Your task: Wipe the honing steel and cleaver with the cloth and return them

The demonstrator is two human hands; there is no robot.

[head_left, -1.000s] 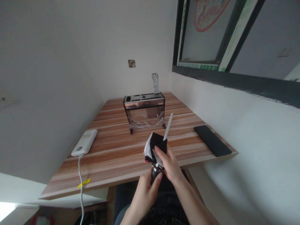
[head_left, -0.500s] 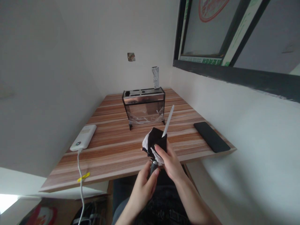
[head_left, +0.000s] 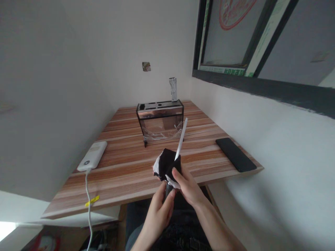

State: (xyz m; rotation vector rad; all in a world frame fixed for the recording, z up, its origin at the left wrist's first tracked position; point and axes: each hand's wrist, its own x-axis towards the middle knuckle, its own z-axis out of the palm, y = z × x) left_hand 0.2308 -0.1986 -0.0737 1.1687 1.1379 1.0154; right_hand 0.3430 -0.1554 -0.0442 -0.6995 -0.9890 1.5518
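Note:
In the head view, my left hand point(head_left: 160, 205) is closed round the dark handle of a knife point(head_left: 181, 139). Its narrow pale blade points up and away, tilted a little to the right. A black cloth with white on its other side point(head_left: 166, 163) is folded round the lower blade, just above the handle, hiding that part. My right hand point(head_left: 190, 186) grips this cloth from the right, thumb on top, pinching it against the blade. Both hands are close together over the table's front edge.
Beyond the hands, a clear-fronted knife holder point(head_left: 161, 116) with a slotted top stands on the wooden table point(head_left: 125, 164); a silvery handle point(head_left: 173, 89) sticks up from it. A white power bank point(head_left: 92, 156) with a cable lies left, a black phone point(head_left: 235, 154) right, beside the wall.
Both hands, with the knife and cloth, have shifted slightly to the left and down. The cloth remains wrapped round the lower blade. The camera view has tilted up slightly.

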